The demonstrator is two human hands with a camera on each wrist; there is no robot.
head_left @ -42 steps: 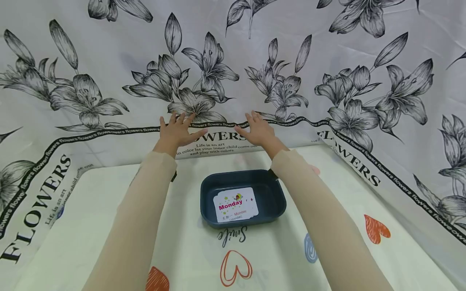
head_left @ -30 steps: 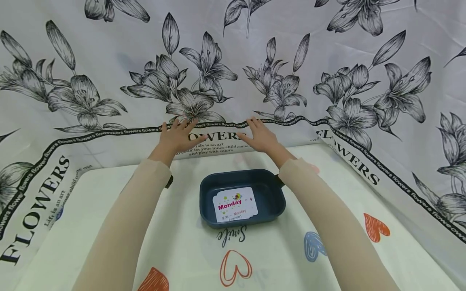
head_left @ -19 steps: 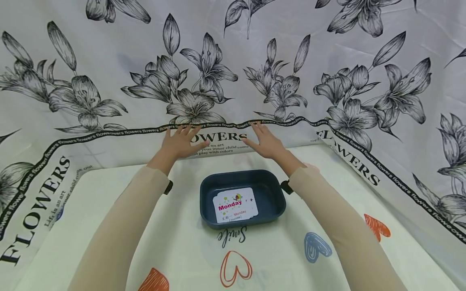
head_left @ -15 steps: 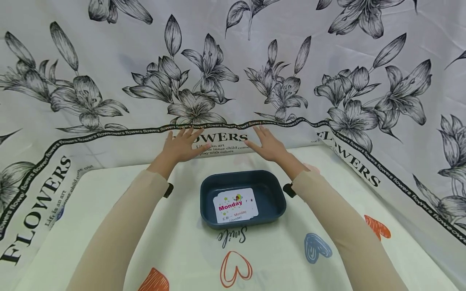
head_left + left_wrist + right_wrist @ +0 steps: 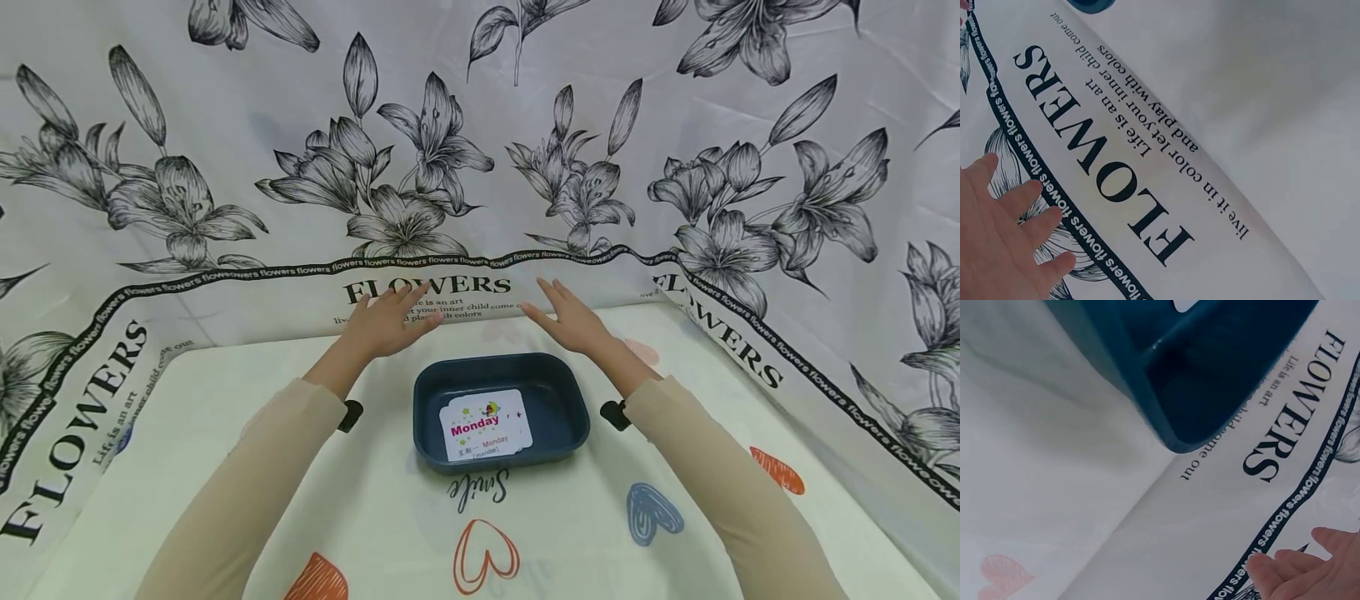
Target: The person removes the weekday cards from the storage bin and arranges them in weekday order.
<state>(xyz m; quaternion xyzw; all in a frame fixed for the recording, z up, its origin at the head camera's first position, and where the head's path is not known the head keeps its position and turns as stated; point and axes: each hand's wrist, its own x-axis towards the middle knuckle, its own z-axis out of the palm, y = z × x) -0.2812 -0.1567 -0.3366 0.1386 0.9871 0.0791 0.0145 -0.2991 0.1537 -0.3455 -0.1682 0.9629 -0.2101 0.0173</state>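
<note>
A dark blue rectangular tray with rounded corners sits mid-table in the head view. White cards lie inside it, the top one a Monday card. My left hand hovers beyond the tray's far left corner, fingers spread and holding nothing. Past the far right corner is my right hand, its fingers extended and also holding nothing. Neither hand touches the tray. In the right wrist view the tray's wall looms close, with fingertips at the lower right. The left wrist view shows the spread left hand above printed cloth.
A pale tablecloth with printed hearts and the word Smile covers the table. Behind it hangs a white curtain printed with black lilies and FLOWERS lettering, continuing along both sides. A black band is on each wrist.
Both hands have drawn back toward me from the curtain, and the elbows have spread outward. The right forearm has moved away from the tray's edge. Tray and cards stay in place.
</note>
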